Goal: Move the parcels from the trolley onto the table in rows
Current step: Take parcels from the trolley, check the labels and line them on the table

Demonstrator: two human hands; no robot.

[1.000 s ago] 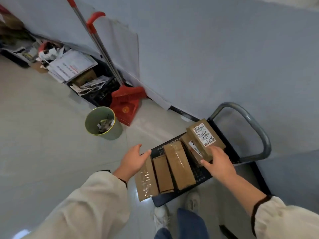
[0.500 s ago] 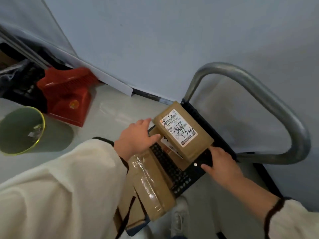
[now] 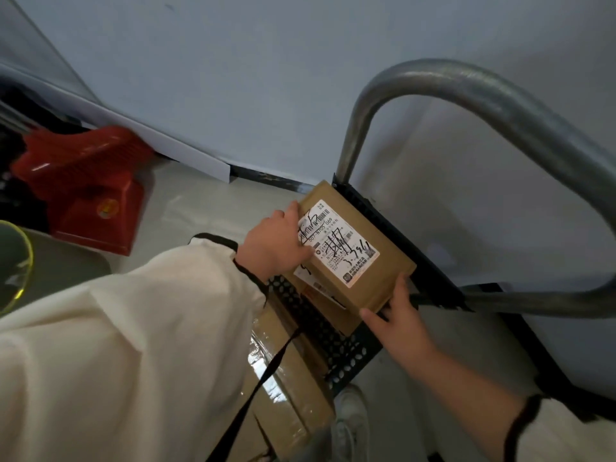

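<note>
A brown cardboard parcel [image 3: 373,240] with a white scribbled shipping label lies on top of another parcel [image 3: 336,315] at the handle end of the black perforated trolley deck [image 3: 336,348]. My left hand [image 3: 275,243] grips its left edge, thumb over the label. At the parcel's near right corner, my right hand [image 3: 398,323] holds it with the fingers tucked under the edge. More taped brown parcels [image 3: 290,378] lie on the near part of the deck, partly hidden by my left sleeve.
The trolley's grey metal handle [image 3: 466,91] arches over the right side, close to the blue-grey wall. A red dustpan [image 3: 86,195] stands on the floor at left, and a green bin [image 3: 13,261] shows at the left edge. My shoe [image 3: 350,418] is below the deck.
I have leaned closer to the trolley. My left hand moved from the near parcels up to the labelled parcel's left edge, and my right hand slid under its right corner.
</note>
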